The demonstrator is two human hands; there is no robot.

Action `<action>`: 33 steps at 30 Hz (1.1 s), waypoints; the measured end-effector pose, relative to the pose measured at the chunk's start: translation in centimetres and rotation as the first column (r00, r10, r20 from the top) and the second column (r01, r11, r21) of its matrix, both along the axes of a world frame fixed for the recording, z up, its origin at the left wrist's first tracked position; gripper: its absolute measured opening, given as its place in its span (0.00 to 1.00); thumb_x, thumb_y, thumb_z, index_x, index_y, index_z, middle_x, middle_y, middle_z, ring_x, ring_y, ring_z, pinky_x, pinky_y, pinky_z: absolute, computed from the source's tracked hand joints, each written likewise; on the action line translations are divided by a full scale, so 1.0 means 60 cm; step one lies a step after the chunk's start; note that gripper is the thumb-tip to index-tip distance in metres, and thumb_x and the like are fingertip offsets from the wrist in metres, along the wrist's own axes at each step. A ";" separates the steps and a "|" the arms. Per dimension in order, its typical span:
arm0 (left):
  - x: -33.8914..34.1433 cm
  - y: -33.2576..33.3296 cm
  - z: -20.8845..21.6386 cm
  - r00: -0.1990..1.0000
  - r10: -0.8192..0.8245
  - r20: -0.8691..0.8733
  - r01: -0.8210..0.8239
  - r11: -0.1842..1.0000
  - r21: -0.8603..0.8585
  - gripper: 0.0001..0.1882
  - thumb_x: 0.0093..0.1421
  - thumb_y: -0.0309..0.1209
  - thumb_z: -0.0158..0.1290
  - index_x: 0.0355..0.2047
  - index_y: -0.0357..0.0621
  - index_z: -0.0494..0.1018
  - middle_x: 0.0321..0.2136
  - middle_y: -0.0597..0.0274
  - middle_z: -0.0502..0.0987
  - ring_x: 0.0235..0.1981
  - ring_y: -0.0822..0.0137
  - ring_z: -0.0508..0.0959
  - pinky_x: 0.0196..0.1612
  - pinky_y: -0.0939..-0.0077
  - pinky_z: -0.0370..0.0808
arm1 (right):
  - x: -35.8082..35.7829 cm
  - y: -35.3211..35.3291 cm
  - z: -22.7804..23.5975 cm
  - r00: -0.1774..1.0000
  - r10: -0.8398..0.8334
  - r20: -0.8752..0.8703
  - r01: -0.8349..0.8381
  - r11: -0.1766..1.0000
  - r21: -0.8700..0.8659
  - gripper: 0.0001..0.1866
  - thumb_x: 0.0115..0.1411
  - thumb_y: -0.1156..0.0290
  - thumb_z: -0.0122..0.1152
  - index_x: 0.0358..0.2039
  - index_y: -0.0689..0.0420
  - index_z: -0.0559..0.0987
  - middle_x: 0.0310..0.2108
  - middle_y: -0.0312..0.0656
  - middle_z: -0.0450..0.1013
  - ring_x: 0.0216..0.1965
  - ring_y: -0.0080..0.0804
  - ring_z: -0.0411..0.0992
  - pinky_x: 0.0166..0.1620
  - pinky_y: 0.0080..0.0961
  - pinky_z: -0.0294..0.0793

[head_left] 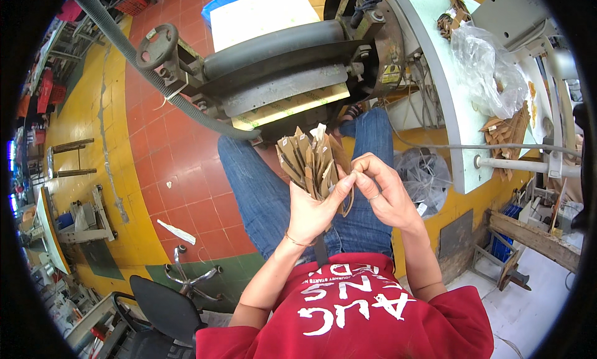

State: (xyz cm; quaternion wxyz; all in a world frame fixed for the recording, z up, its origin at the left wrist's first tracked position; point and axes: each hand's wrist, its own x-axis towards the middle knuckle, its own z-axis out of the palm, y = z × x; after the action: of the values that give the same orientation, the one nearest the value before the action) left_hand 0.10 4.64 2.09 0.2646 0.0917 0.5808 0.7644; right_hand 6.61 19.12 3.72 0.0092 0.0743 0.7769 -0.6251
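My left hand [311, 211] is closed around the lower end of a bundle of flat brown pieces [305, 160], perhaps leather or card. Their upper ends fan out, and several carry small white tags. Close against it, my right hand [390, 194] pinches with thumb and fingertips, touching the left thumb at the bundle's right side. A thin tan loop [347, 205] hangs just below that pinch. What sits between the right fingertips is too small to make out. The bundle is held above my lap, between my knees.
Ahead stands a roller machine [273, 48] with a handwheel [157, 47] and a yellowish board [292, 107]. On the right, a pale table [457, 104] bears a clear plastic bag [488, 67] and more brown pieces [507, 135]. A black chair [165, 309] is behind left.
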 end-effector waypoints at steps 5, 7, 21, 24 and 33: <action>-0.004 -0.011 -0.002 0.981 -0.096 0.168 0.080 0.992 0.100 0.07 0.58 0.24 0.56 0.35 0.38 0.69 0.29 0.69 0.71 0.30 0.78 0.71 0.34 0.82 0.71 | -0.001 0.001 0.002 0.999 0.033 0.028 -0.026 0.979 -0.202 0.10 0.66 0.67 0.47 0.34 0.61 0.68 0.33 0.35 0.62 0.34 0.22 0.61 0.40 0.19 0.63; -0.003 -0.012 -0.004 0.969 -0.126 0.212 0.101 0.987 0.125 0.07 0.59 0.25 0.55 0.35 0.39 0.69 0.29 0.70 0.71 0.31 0.78 0.70 0.34 0.82 0.71 | 0.001 0.001 -0.001 0.999 0.040 0.008 -0.036 0.961 -0.275 0.10 0.67 0.67 0.46 0.35 0.61 0.68 0.33 0.36 0.64 0.33 0.24 0.65 0.39 0.21 0.67; 0.011 -0.014 -0.009 0.973 0.043 0.227 -0.039 0.999 -0.024 0.13 0.57 0.30 0.59 0.40 0.41 0.69 0.33 0.70 0.72 0.31 0.79 0.71 0.34 0.85 0.69 | 0.023 0.033 -0.024 0.852 -0.384 0.357 0.371 0.922 0.106 0.12 0.65 0.63 0.50 0.40 0.58 0.68 0.33 0.39 0.69 0.31 0.21 0.67 0.35 0.18 0.67; 0.017 -0.006 -0.011 0.973 0.143 0.179 -0.147 0.989 0.006 0.12 0.57 0.30 0.59 0.39 0.42 0.70 0.32 0.71 0.72 0.32 0.79 0.72 0.35 0.85 0.70 | 0.033 0.008 -0.026 0.923 -0.361 0.132 0.375 0.921 -0.105 0.24 0.59 0.69 0.60 0.53 0.57 0.64 0.40 0.41 0.68 0.32 0.19 0.67 0.34 0.17 0.67; 0.028 -0.008 -0.003 0.972 0.134 0.192 -0.138 0.990 0.007 0.10 0.58 0.27 0.57 0.38 0.38 0.71 0.32 0.67 0.74 0.31 0.78 0.73 0.34 0.84 0.71 | 0.031 -0.053 -0.029 0.925 -0.268 0.270 0.376 0.744 -0.552 0.16 0.60 0.69 0.59 0.47 0.63 0.75 0.45 0.39 0.74 0.44 0.19 0.70 0.47 0.19 0.69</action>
State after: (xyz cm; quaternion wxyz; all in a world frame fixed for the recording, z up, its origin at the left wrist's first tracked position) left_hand 1.80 4.19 1.89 0.2651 -0.0194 0.5499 0.7918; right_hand 8.47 15.92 1.96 -0.0091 0.2550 0.5130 -0.8196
